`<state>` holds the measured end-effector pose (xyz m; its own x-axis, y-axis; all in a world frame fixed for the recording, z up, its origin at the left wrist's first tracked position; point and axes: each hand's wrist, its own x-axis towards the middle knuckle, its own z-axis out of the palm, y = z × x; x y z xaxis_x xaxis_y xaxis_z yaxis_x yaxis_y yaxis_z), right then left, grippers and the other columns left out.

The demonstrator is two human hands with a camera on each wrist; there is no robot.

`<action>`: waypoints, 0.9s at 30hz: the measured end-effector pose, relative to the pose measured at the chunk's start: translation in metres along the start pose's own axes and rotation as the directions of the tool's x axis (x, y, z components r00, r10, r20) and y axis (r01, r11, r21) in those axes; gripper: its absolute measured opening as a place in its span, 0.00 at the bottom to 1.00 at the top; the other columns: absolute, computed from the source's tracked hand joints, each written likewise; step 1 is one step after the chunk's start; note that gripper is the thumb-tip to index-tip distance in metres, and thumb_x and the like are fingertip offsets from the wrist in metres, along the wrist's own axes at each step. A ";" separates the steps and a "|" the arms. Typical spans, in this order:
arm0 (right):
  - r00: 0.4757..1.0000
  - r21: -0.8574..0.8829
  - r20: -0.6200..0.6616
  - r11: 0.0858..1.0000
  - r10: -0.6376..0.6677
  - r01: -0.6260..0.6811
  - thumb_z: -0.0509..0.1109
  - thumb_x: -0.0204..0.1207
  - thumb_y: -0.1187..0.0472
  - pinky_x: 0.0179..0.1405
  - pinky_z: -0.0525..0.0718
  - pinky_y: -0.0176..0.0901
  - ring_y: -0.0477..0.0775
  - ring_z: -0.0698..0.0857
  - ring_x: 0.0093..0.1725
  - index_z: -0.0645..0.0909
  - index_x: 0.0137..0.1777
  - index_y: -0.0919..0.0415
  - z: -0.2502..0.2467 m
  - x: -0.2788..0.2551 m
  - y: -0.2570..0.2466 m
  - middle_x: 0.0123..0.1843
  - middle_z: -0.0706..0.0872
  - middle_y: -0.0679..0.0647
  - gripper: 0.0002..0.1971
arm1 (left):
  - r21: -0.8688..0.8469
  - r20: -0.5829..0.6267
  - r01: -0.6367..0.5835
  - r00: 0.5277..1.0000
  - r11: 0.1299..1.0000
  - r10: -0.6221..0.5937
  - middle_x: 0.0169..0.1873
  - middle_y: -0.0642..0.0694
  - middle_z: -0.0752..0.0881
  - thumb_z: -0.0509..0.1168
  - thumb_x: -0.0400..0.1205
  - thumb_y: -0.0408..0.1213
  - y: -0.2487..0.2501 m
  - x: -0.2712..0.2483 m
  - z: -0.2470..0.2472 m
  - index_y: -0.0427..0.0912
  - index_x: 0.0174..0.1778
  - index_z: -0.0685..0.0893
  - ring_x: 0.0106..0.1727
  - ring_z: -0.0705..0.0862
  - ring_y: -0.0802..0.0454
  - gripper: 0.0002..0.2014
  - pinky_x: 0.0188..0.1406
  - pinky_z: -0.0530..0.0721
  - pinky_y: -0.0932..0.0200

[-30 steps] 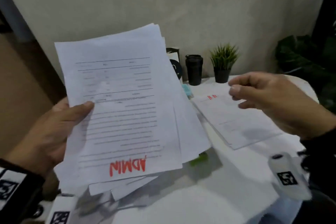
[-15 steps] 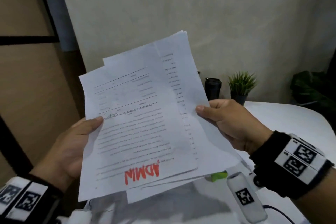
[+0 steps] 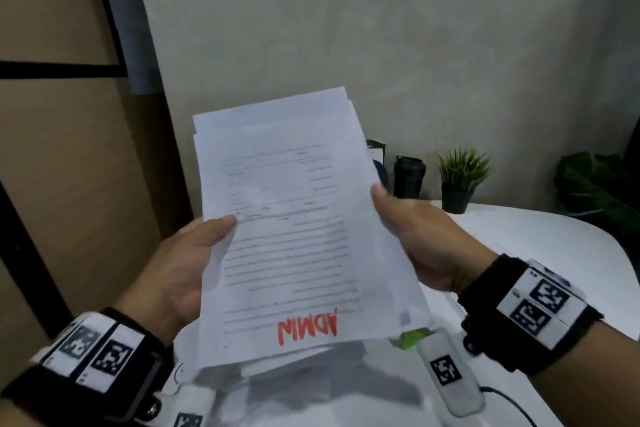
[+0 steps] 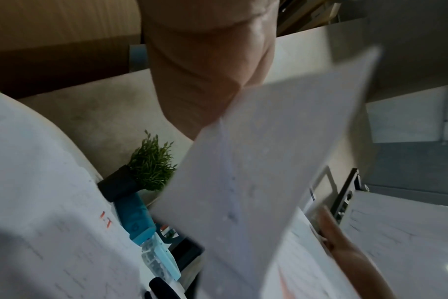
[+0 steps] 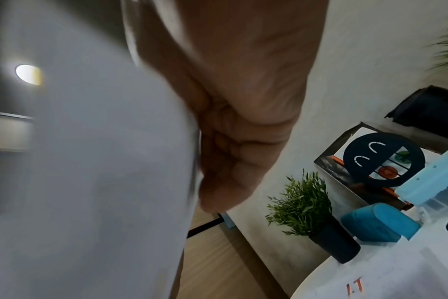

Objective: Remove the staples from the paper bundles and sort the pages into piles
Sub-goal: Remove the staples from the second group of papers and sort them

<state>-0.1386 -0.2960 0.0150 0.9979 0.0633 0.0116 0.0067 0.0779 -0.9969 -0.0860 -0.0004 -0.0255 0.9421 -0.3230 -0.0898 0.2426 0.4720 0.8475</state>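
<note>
Both the left hand (image 3: 180, 270) and the right hand (image 3: 426, 246) pinch the loose white paper stack marked "ADMIN" (image 3: 294, 236), held in the air above the white table (image 3: 571, 253). The uneven sheets may slide out if one thumb loosens.

An office – printed pages (image 3: 294, 236) marked "ADMIN", a white surface (image 3: 540, 246) with a potted plant (image 3: 462, 177), stapler (image 5: 379, 222) – wood-panelled wall (image 3: 69, 184).

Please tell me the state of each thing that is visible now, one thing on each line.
paper bundle: held up above the table, red ADMIN mark upside down
left hand: grips the bundle's left edge
right hand: grips the bundle's right edge
black cup: upright, lid on
potted plant: upright on the table
</note>
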 end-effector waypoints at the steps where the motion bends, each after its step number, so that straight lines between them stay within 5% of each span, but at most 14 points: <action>1: 0.999 0.055 0.041 0.998 0.003 -0.005 0.65 0.81 0.40 0.61 0.87 0.67 0.69 0.87 0.65 0.84 0.67 0.67 -0.002 0.001 -0.003 0.64 0.88 0.67 0.30 | 0.050 -0.044 -0.050 0.998 0.998 0.052 0.74 0.28 0.83 0.71 0.84 0.38 0.000 0.001 0.005 0.37 0.78 0.81 0.71 0.85 0.27 0.25 0.72 0.81 0.26; 4: 0.986 -0.026 0.137 0.995 -0.091 0.096 0.66 0.83 0.49 0.68 0.83 0.58 0.58 0.88 0.65 0.83 0.71 0.58 -0.002 0.013 -0.029 0.67 0.89 0.54 0.21 | 0.209 -0.122 -0.246 0.954 0.946 0.275 0.65 0.33 0.91 0.67 0.88 0.33 0.008 -0.004 0.034 0.36 0.72 0.85 0.65 0.90 0.31 0.16 0.68 0.86 0.30; 8: 0.962 -0.209 -0.020 0.942 -0.272 0.262 0.70 0.77 0.75 0.57 0.89 0.51 0.62 0.91 0.59 0.87 0.59 0.65 0.017 0.042 -0.042 0.57 0.93 0.59 0.13 | 0.450 -0.164 -0.432 0.820 0.782 0.548 0.49 0.50 0.95 0.63 0.89 0.35 0.022 -0.002 0.066 0.44 0.57 0.83 0.50 0.95 0.50 0.04 0.46 0.94 0.50; 12: 0.879 -0.161 -0.123 0.883 -0.461 0.441 0.70 0.75 0.75 0.56 0.91 0.57 0.60 0.93 0.52 0.86 0.55 0.63 0.032 0.055 -0.040 0.52 0.94 0.58 0.11 | 0.417 -0.154 -0.559 0.733 0.716 0.662 0.48 0.48 0.90 0.60 0.88 0.34 0.034 0.006 0.070 0.41 0.59 0.76 0.49 0.91 0.51 0.06 0.53 0.91 0.49; 16: 0.875 -0.116 -0.180 0.893 -0.450 0.435 0.75 0.71 0.74 0.55 0.91 0.56 0.61 0.93 0.53 0.86 0.58 0.67 0.032 0.060 -0.006 0.54 0.93 0.60 0.15 | 0.438 -0.027 -0.553 0.780 0.709 0.625 0.64 0.42 0.90 0.63 0.83 0.35 0.021 0.015 0.045 0.44 0.70 0.80 0.66 0.89 0.41 0.18 0.66 0.89 0.39; 21: 0.928 -0.021 -0.153 0.940 -0.339 0.340 0.76 0.71 0.79 0.59 0.88 0.58 0.63 0.91 0.54 0.85 0.60 0.74 0.027 0.062 0.035 0.57 0.92 0.65 0.16 | 0.504 0.085 -0.465 0.865 0.728 0.494 0.59 0.45 0.94 0.76 0.80 0.34 -0.008 0.016 0.014 0.41 0.67 0.85 0.60 0.92 0.45 0.19 0.58 0.90 0.47; 27: 0.940 0.106 -0.155 0.940 -0.305 0.323 0.77 0.70 0.78 0.59 0.89 0.64 0.72 0.90 0.56 0.87 0.57 0.75 0.032 0.070 0.017 0.55 0.92 0.68 0.15 | 0.481 0.167 -0.478 0.873 0.735 0.458 0.60 0.37 0.93 0.76 0.78 0.29 0.010 0.022 0.024 0.38 0.64 0.89 0.61 0.92 0.36 0.17 0.60 0.91 0.41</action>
<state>-0.0709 -0.2581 0.0011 0.9455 -0.1183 0.3033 0.3219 0.1990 -0.9256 -0.0679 -0.0223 -0.0064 0.8948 -0.2028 0.3977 -0.3835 0.1066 0.9173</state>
